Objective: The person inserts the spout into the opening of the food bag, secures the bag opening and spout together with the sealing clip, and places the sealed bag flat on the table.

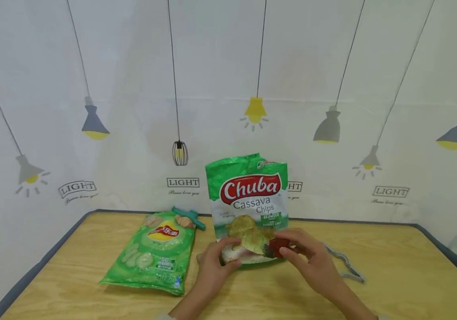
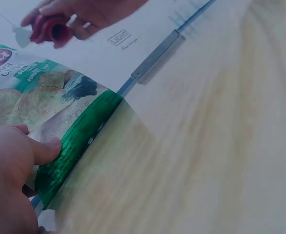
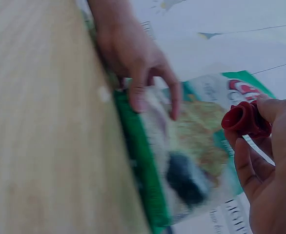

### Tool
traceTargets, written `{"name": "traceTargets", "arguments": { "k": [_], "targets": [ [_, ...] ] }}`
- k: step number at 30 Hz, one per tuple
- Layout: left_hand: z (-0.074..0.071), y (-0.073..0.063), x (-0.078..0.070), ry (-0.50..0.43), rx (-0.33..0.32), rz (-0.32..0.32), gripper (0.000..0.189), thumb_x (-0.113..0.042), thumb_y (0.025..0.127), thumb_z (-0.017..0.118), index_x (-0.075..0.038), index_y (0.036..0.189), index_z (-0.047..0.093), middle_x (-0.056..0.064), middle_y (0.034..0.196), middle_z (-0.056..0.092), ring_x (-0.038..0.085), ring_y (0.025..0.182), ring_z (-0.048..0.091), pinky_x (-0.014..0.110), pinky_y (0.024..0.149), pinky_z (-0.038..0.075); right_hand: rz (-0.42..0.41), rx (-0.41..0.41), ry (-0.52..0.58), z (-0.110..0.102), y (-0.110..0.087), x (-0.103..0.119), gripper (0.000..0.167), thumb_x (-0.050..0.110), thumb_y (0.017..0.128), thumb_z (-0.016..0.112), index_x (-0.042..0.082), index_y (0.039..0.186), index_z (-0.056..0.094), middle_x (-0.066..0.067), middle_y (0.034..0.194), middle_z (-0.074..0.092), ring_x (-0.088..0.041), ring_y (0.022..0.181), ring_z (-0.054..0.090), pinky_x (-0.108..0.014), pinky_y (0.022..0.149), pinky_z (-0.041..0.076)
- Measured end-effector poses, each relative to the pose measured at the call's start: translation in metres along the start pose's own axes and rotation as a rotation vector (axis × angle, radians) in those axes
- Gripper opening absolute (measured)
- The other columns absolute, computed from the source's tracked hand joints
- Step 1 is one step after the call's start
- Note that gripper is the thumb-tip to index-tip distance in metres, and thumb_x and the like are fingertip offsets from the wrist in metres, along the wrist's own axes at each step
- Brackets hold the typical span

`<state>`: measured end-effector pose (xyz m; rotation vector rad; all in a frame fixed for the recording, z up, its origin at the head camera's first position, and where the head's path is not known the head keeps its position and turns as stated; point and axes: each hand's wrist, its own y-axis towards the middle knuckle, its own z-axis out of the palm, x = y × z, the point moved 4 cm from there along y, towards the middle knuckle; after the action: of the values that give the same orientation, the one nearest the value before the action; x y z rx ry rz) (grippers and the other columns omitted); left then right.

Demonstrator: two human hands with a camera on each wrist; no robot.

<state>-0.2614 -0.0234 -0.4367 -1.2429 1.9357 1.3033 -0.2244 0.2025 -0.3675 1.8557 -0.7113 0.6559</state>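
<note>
Pinching red hollow piece [image 1: 278,247] thumb-to-fingers, right grip [image 1: 313,258] fronting Chuba bag [image 1: 249,209].

In the left wrist view, the person's left hand [image 2: 11,170] comes in from the lower left, its thumb resting on the glossy green-and-white chip bag [image 2: 48,114] near the shiny green band along one end. At the top, the right hand [image 2: 96,17] holds a glossy dark-red, hollow, ring-mouthed object [image 2: 50,31], well apart from the left hand. Beyond the bag, a long, straight grey bar [image 2: 155,58] lies along the blue-grey edge of the pale wood-grain table [image 2: 192,165]. The white wall sheet [image 2: 148,14] behind bears a boxed "LIGHT" print.
</note>
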Motion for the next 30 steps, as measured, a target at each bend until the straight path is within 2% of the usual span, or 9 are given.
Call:
{"name": "traceTargets", "arguments": {
  "k": [5,9,13,15,18,22,25,30],
  "targets": [
    [-0.006,-0.011,-0.002,0.000,0.061,-0.004,0.046,-0.015,0.074,0.081,-0.033,0.114,0.066,-0.016,0.116,0.062,0.015,0.103,0.055,0.039,0.074,0.021,-0.134,-0.055,-0.027,-0.018,0.012,0.024,0.040,-0.019,0.086,0.056,-0.006,0.124,0.057,-0.022,0.113,0.058,-0.017,0.096,0.062,-0.026,0.074,0.053],
    [-0.012,-0.020,-0.002,-0.015,0.101,0.033,0.046,-0.012,0.076,0.079,-0.031,0.116,0.065,-0.013,0.118,0.062,0.016,0.107,0.055,0.041,0.086,0.034,-0.204,-0.085,-0.048,-0.029,0.017,0.038,0.041,-0.023,0.084,0.056,-0.009,0.123,0.057,-0.023,0.112,0.057,-0.017,0.096,0.062,-0.024,0.075,0.053],
    [-0.020,-0.026,-0.001,-0.036,0.137,0.041,0.048,-0.011,0.076,0.079,-0.031,0.117,0.064,-0.012,0.118,0.061,0.014,0.105,0.054,0.037,0.086,0.043,-0.287,-0.131,-0.114,-0.040,0.023,0.058,0.035,-0.018,0.086,0.059,-0.011,0.120,0.058,-0.020,0.113,0.059,-0.015,0.094,0.061,-0.020,0.075,0.051],
    [-0.024,-0.028,-0.002,-0.037,0.155,0.032,0.047,-0.012,0.077,0.078,-0.032,0.117,0.064,-0.013,0.117,0.061,0.013,0.103,0.053,0.040,0.087,0.039,-0.350,-0.159,-0.084,-0.047,0.028,0.072,0.031,-0.015,0.087,0.059,-0.015,0.118,0.057,-0.022,0.112,0.058,-0.017,0.093,0.061,-0.020,0.076,0.051],
    [-0.030,-0.031,-0.004,-0.039,0.183,0.001,0.044,-0.015,0.078,0.078,-0.034,0.115,0.064,-0.015,0.115,0.060,0.010,0.100,0.052,0.051,0.091,0.031,-0.415,-0.189,0.030,-0.056,0.034,0.088,0.029,-0.013,0.089,0.058,-0.022,0.116,0.053,-0.025,0.112,0.058,-0.019,0.093,0.062,-0.020,0.077,0.050],
    [-0.033,-0.036,-0.006,-0.086,0.233,-0.025,0.039,-0.020,0.080,0.077,-0.031,0.115,0.065,-0.012,0.113,0.061,0.011,0.096,0.051,0.042,0.088,0.036,-0.454,-0.218,0.143,-0.065,0.038,0.097,0.030,-0.015,0.088,0.058,-0.026,0.115,0.050,-0.024,0.113,0.060,-0.021,0.090,0.063,-0.020,0.073,0.050],
    [-0.035,-0.040,-0.006,-0.133,0.251,-0.006,0.037,-0.023,0.081,0.076,-0.027,0.116,0.066,-0.008,0.114,0.062,0.012,0.093,0.051,0.031,0.078,0.043,-0.475,-0.246,0.178,-0.069,0.040,0.100,0.031,-0.015,0.087,0.059,-0.027,0.114,0.050,-0.024,0.112,0.061,-0.022,0.090,0.064,-0.020,0.074,0.051],
    [-0.041,-0.048,-0.007,-0.135,0.227,0.092,0.037,-0.020,0.080,0.077,-0.023,0.115,0.066,-0.006,0.115,0.063,0.012,0.096,0.052,0.032,0.081,0.044,-0.509,-0.285,0.261,-0.066,0.047,0.107,0.031,-0.016,0.087,0.059,-0.028,0.114,0.049,-0.028,0.111,0.060,-0.027,0.094,0.065,-0.027,0.079,0.053]
  ]
}}
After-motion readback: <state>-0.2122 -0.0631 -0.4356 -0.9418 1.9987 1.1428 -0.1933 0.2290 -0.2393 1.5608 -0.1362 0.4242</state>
